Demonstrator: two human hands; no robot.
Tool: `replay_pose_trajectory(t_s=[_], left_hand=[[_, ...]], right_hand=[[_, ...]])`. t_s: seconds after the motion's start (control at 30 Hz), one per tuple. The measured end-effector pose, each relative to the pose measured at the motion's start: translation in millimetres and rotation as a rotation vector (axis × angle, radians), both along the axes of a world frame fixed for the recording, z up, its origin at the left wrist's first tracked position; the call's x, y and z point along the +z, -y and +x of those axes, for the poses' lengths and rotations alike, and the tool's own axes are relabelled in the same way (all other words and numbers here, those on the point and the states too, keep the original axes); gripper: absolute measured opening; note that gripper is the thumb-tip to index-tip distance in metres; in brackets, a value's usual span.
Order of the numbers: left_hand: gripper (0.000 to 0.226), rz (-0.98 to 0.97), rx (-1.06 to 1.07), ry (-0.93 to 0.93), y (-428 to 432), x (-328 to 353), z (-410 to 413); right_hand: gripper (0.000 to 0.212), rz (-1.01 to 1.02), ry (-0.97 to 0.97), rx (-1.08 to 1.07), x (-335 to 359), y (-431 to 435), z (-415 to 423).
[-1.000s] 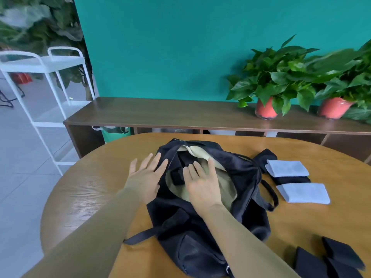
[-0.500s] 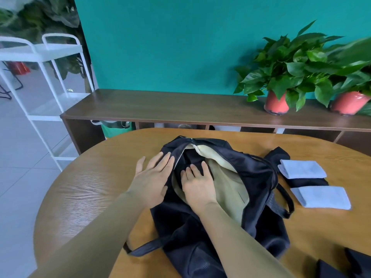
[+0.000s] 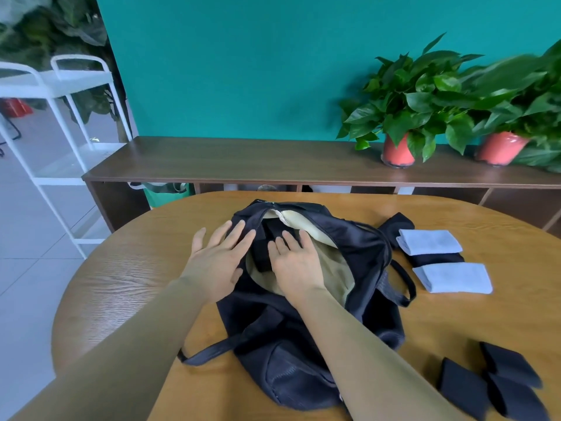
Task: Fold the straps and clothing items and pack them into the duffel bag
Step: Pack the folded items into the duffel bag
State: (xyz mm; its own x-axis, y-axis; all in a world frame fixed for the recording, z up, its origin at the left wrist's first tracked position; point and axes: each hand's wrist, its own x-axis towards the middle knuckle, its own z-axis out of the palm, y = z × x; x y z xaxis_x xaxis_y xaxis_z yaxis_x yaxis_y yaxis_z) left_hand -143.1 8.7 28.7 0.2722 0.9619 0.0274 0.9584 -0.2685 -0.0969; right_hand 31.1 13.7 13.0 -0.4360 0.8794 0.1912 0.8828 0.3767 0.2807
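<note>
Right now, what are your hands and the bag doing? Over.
Left hand open, flat on duffel bag edge. Right hand open, pressing black folded item inside. Blue folded cloths, black pieces wait on table.

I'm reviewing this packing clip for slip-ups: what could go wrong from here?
The right hand presses a black folded item inside the duffel bag; withdrawing it might drag the fold loose. The left hand only lies flat on the bag's rim, so the opening may sag shut. The black folded pieces lie close beside the right sleeve, which could knock them askew.
</note>
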Motion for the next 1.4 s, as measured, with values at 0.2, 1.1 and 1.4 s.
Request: replay_pose_trajectory(t_s=[0.2,1.1,1.4], left_hand=[[0.069,0.051,-0.023,-0.011,19,12,26],[0.069,0.014,-0.166,-0.08,59,19,130],[0.069,-0.019,-0.031,-0.112,45,8,77]], right_hand=[[0.056,0.186,-0.135,-0.021,9,40,34],[0.047,-0.132,-0.199,-0.47,-48,177,182],[0.046,-0.043,-0.256,-0.507,-39,154,186]])
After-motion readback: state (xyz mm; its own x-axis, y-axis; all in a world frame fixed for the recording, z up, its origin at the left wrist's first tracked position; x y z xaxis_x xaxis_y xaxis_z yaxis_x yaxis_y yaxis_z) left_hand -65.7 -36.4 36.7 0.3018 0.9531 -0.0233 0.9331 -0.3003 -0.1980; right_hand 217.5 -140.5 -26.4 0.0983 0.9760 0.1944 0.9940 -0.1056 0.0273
